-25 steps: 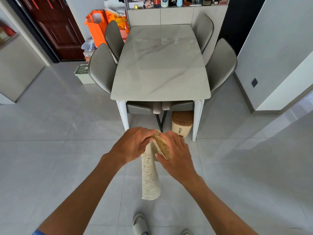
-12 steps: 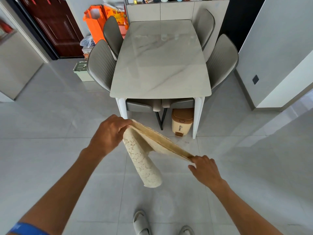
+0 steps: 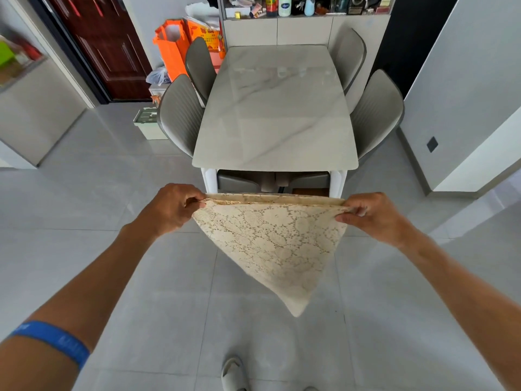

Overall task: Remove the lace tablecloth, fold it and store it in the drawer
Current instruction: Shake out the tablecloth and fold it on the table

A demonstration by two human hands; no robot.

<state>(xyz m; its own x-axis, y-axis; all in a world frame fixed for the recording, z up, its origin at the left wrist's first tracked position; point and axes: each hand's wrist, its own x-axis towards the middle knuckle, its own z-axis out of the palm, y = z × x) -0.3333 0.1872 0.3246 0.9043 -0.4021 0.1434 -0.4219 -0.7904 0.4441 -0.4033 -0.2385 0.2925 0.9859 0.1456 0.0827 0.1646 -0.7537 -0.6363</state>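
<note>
A person's left hand and right hand pinch a folded cream lace tablecloth taut (its lower corner hanging) before a marble table.

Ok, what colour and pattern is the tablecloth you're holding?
Cream-beige lace tablecloth with a floral, leafy openwork pattern, seen best in the head view.

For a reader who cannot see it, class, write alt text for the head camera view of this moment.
Two bare hands, the left hand and the right hand, hold a folded cream lace tablecloth stretched by its top edge, its lower part hanging to a point above the grey tiled floor. Beyond stands a bare marble-topped table with grey chairs.
</note>
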